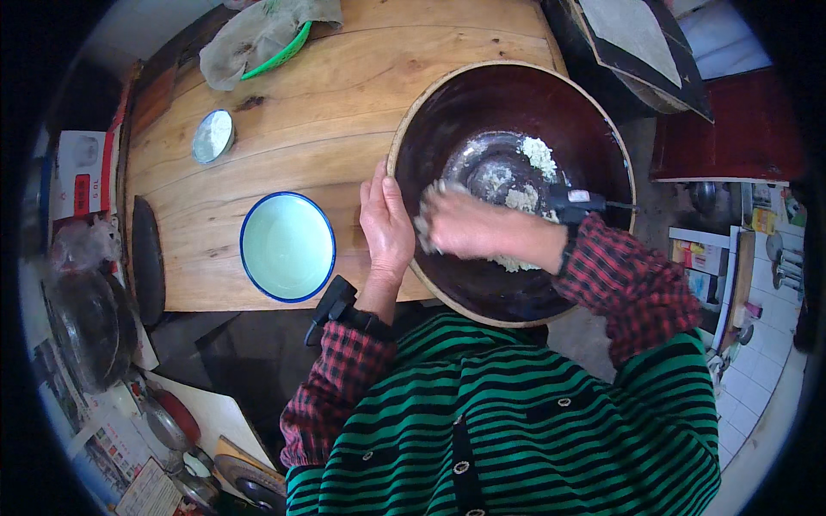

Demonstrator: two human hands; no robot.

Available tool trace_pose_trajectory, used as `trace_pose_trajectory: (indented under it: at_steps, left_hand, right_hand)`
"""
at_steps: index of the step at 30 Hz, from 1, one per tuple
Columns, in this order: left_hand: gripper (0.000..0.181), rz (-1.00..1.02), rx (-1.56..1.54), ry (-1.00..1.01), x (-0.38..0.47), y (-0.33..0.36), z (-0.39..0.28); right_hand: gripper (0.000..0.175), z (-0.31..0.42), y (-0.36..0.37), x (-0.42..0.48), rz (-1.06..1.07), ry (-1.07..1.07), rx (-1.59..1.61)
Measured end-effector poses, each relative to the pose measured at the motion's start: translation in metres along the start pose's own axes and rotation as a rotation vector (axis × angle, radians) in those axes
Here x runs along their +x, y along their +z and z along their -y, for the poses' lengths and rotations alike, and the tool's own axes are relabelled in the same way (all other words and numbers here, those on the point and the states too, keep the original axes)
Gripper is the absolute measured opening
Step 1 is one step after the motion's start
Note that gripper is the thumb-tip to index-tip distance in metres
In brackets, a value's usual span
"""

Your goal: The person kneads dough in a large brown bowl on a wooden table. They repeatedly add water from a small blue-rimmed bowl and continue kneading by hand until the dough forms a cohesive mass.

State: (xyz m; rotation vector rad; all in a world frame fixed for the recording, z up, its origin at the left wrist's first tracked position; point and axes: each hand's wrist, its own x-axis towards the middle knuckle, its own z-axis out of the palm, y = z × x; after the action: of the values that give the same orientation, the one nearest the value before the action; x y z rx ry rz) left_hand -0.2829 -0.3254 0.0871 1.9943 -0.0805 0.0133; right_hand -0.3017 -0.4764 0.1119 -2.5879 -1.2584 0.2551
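Observation:
A large dark-brown glazed basin (581,116) with a pale rim stands at the right end of the wooden table. My left hand (388,222) grips the basin's rim on its left side, thumb over the edge. Inside the basin, my right hand (461,222) is blurred, its fingers curled near the left inner wall with pale dough bits on them; whether they close on a lump I cannot tell. Crumbly pale dough (537,157) lies in clumps on the basin's bottom, partly hidden by my right forearm. Left of my left hand is a pale green enamel bowl (288,247) with a blue rim.
A small bowl (213,136) of white powder stands on the wooden table (310,155) at the upper left. Behind it, a cloth (242,48) covers a green plastic basket (281,55). A dark, board-topped object (635,45) adjoins the table at the upper right.

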Motion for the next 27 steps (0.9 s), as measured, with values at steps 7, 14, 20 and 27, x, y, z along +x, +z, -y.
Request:
trace_pose_trajectory:
  at_steps: [7, 14, 20, 27]
  left_hand:
    - [0.045, 0.038, -0.255, -0.081, 0.002, 0.004, 0.009]
    - [0.051, 0.099, -0.372, -0.139, 0.001, 0.002, 0.009]
    - [0.044, 0.073, -0.035, -0.007, -0.001, -0.002, 0.007]
    - [0.038, 0.009, 0.096, -0.029, -0.005, -0.001, -0.002]
  right_hand:
    - [0.022, 0.035, -0.012, -0.024, 0.018, -0.230, -0.104]
    - [0.011, -0.014, -0.002, 0.017, -0.196, 0.051, -0.152]
    - [0.031, -0.115, -0.002, -0.030, -0.100, 0.649, -0.198]
    - [0.051, -0.078, 0.025, -0.179, 0.337, 0.909, -0.041]
